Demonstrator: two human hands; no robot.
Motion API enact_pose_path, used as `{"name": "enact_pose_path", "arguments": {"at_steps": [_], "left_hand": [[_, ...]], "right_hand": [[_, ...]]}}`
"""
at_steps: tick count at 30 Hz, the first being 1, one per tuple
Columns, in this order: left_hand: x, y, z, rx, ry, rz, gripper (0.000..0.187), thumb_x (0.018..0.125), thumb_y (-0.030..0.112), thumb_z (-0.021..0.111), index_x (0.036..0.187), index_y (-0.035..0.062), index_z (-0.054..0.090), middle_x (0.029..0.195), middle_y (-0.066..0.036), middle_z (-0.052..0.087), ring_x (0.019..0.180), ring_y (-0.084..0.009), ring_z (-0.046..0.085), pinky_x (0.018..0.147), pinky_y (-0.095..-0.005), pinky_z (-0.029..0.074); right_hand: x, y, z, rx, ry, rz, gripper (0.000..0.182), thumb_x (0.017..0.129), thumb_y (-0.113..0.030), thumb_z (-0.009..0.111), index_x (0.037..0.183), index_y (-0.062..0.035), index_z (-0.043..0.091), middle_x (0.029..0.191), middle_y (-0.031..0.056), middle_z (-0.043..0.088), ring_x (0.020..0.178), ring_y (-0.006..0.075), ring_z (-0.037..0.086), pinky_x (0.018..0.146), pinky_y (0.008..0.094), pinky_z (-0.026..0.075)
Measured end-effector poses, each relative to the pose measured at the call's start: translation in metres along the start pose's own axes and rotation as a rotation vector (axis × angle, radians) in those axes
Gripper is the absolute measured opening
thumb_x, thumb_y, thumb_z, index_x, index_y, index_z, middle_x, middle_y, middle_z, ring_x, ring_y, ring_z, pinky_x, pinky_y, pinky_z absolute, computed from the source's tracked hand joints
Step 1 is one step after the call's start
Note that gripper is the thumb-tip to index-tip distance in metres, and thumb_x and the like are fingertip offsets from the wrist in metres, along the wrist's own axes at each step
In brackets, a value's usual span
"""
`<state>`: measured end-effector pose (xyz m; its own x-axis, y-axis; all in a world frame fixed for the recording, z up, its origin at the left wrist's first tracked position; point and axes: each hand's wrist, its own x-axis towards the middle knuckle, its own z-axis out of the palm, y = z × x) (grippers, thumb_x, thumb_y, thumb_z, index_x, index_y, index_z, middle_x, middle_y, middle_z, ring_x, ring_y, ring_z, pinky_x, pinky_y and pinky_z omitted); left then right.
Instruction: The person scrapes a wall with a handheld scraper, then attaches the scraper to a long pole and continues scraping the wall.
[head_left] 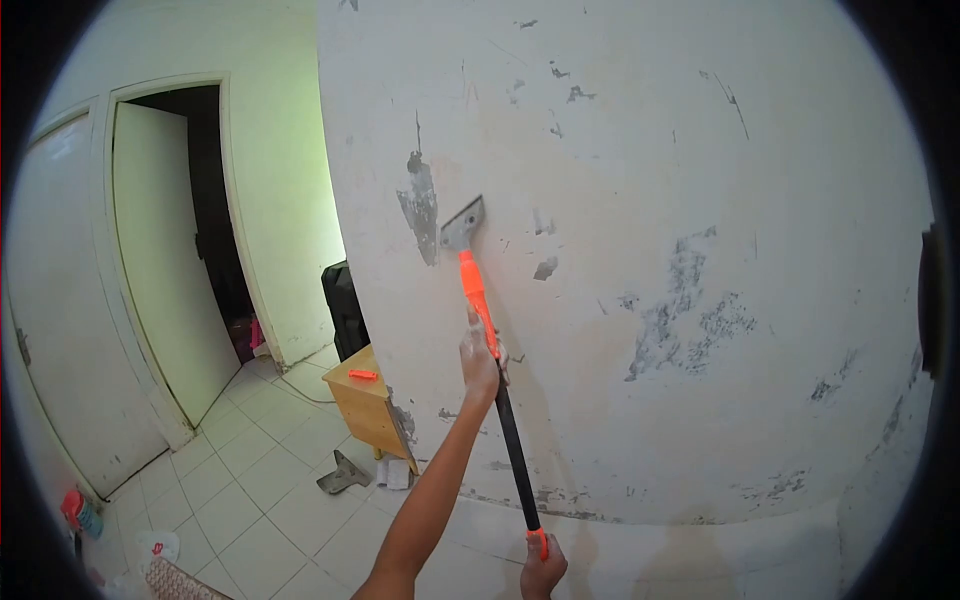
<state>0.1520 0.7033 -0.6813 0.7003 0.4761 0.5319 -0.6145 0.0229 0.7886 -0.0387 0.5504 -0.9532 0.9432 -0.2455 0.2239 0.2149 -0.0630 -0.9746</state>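
Note:
A long-handled scraper [515, 450] with an orange neck, black shaft and grey metal head slants up across the white wall [600, 170]. Its blade is at the wall, just right of a grey patch [420, 205] where paint is gone. My left hand [481, 365] is closed around the orange grip below the head, arm stretched up. Lower down, my right hand [543, 568] wraps the orange end of the shaft. More bare grey patches [685, 310] mark the wall to the right.
A small wooden cabinet [365, 410] with an orange object [363, 375] on top stands at the wall's left corner. By it on the tiles lies a grey bracket-like piece [343, 473]. Behind is a black case [346, 310]. A half-open door [165, 250] and a red-and-blue bottle [80, 513] are left.

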Motion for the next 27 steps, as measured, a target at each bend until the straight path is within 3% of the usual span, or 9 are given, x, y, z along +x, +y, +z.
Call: {"name": "enact_pose_path", "arguments": {"at_steps": [1, 2, 5, 8, 14, 16, 19, 25, 27], "left_hand": [[-0.012, -0.008, 0.0, 0.031, 0.032, -0.033, 0.068, 0.096, 0.072, 0.035, 0.089, 0.0054, 0.047, 0.051, -0.001, 0.04, 0.034, -0.011, 0.038, 0.03, -0.028, 0.036], [-0.024, -0.019, -0.001, 0.029, 0.034, -0.029, 0.068, 0.096, 0.072, 0.035, 0.089, 0.0054, 0.047, 0.051, -0.001, 0.04, 0.034, -0.011, 0.038, 0.03, -0.028, 0.036], [-0.042, -0.036, -0.004, 0.048, 0.036, -0.046, 0.068, 0.096, 0.072, 0.035, 0.087, 0.0062, 0.047, 0.053, 0.0, 0.04, 0.034, -0.0109, 0.038, 0.031, -0.028, 0.036], [-0.035, -0.03, -0.007, 0.071, 0.026, -0.038, 0.066, 0.097, 0.071, 0.035, 0.087, 0.0065, 0.047, 0.054, 0.001, 0.04, 0.035, -0.0113, 0.04, 0.032, -0.028, 0.035], [0.012, 0.0, -0.003, 0.08, 0.024, 0.033, 0.057, 0.103, 0.057, 0.035, 0.088, 0.0044, 0.049, 0.054, -0.001, 0.042, 0.036, -0.0116, 0.042, 0.034, -0.0269, 0.034], [0.013, 0.002, 0.004, 0.018, 0.051, 0.037, 0.055, 0.104, 0.055, 0.034, 0.088, 0.0041, 0.049, 0.053, -0.001, 0.042, 0.036, -0.0115, 0.042, 0.033, -0.0268, 0.034], [0.005, -0.005, -0.002, 0.007, 0.031, 0.043, 0.058, 0.102, 0.058, 0.035, 0.088, 0.0042, 0.049, 0.052, -0.001, 0.041, 0.035, -0.0112, 0.042, 0.03, -0.0282, 0.034], [-0.018, -0.03, -0.002, 0.032, 0.011, -0.007, 0.062, 0.1, 0.064, 0.034, 0.088, 0.0053, 0.049, 0.049, 0.0, 0.04, 0.034, -0.0117, 0.041, 0.029, -0.0286, 0.034], [0.004, 0.0, -0.003, 0.049, 0.002, 0.022, 0.063, 0.1, 0.065, 0.033, 0.088, 0.0054, 0.049, 0.049, 0.0, 0.04, 0.034, -0.0117, 0.041, 0.029, -0.0286, 0.034]], "right_hand": [[-0.003, 0.004, -0.003, -0.012, 0.028, -0.049, 0.051, 0.099, -0.05, 0.057, 0.072, -0.0079, 0.049, 0.061, -0.0026, 0.034, 0.058, 0.012, 0.034, 0.053, 0.0315, 0.032], [-0.008, 0.016, -0.006, -0.012, 0.027, -0.053, 0.051, 0.099, -0.05, 0.057, 0.072, -0.0079, 0.049, 0.061, -0.0026, 0.034, 0.058, 0.012, 0.034, 0.053, 0.0315, 0.032], [-0.018, 0.048, -0.008, -0.096, 0.08, -0.044, 0.047, 0.099, -0.049, 0.058, 0.075, -0.0077, 0.055, 0.062, -0.0018, 0.037, 0.059, 0.0128, 0.036, 0.054, 0.0318, 0.034], [-0.021, 0.048, 0.002, 0.039, 0.144, -0.097, 0.045, 0.099, -0.048, 0.058, 0.081, -0.0068, 0.061, 0.062, -0.0003, 0.041, 0.06, 0.0136, 0.039, 0.056, 0.0319, 0.036], [0.01, 0.021, 0.012, -0.065, 0.088, -0.12, 0.041, 0.1, -0.043, 0.058, 0.087, -0.0049, 0.066, 0.064, 0.0008, 0.046, 0.061, 0.0137, 0.044, 0.058, 0.0314, 0.038], [0.016, 0.022, 0.007, 0.06, 0.016, -0.153, 0.037, 0.1, -0.039, 0.058, 0.091, -0.0049, 0.069, 0.065, -0.0014, 0.049, 0.063, 0.0119, 0.046, 0.058, 0.0294, 0.039], [0.009, 0.037, 0.005, 0.168, -0.071, 0.016, 0.035, 0.101, -0.036, 0.057, 0.095, -0.004, 0.07, 0.067, -0.0037, 0.05, 0.063, 0.0103, 0.045, 0.057, 0.0283, 0.038], [-0.006, 0.072, 0.009, 0.179, 0.024, -0.053, 0.039, 0.102, -0.04, 0.057, 0.095, -0.0031, 0.069, 0.066, -0.0041, 0.044, 0.062, 0.0091, 0.04, 0.056, 0.0286, 0.036], [0.004, 0.031, 0.016, 0.133, 0.024, -0.106, 0.04, 0.101, -0.041, 0.057, 0.093, -0.0034, 0.069, 0.066, -0.0042, 0.044, 0.062, 0.0091, 0.04, 0.056, 0.0284, 0.036]]}}
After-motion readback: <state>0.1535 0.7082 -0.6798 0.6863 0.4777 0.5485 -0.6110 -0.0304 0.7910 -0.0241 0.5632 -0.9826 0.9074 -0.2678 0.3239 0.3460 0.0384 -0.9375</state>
